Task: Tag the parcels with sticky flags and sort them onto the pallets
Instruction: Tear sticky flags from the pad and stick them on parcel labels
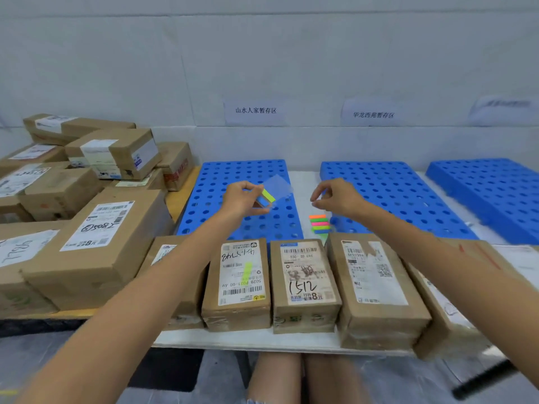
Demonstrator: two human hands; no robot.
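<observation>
Reaching forward over a white table (pixel 248 341), a person's two bare arms fill the lower half of the view, with bare knees (pixel 303 377) showing below the table's front edge. Along that edge five brown cardboard parcels lie side by side, labels up. The leftmost parcel (pixel 163 252) is mostly hidden under the left forearm. Next to it, the flagged parcel (pixel 237 287) carries a yellow-green sticky flag (pixel 248 271) across its white shipping label. Beside that lies the parcel marked 1512 (pixel 304 287) (the number is handwritten in black marker). Then come a fourth parcel (pixel 376 290) and a rightmost parcel (pixel 443 325), partly covered by the right forearm.

Just beyond the row, on the tabletop between two pallets, sits a small stack of flag pads (pixel 319 224) in orange, green, pink and blue.

Above the table, the left hand (pixel 242 199) pinches a clear sheet of flags (pixel 269 195) between thumb and fingers. Yellow-green and blue strips show on it. The right hand (pixel 335 196) hovers apart from the left, with fingers curled and thumb and forefinger drawn close. Whether they hold anything cannot be told.

Beneath and beyond the hands lie three blue perforated plastic pallets: the left pallet (pixel 233 173), the middle pallet (pixel 393 185) and the right pallet (pixel 490 182). To the far left, a pile of larger parcels (pixel 96 228) is stacked on a wooden board (pixel 183 193).

On the white wall behind, a left paper sign (pixel 255 110) and a middle paper sign (pixel 373 115) bear Chinese characters. A third sign (pixel 504 107) is too blurred to read.
</observation>
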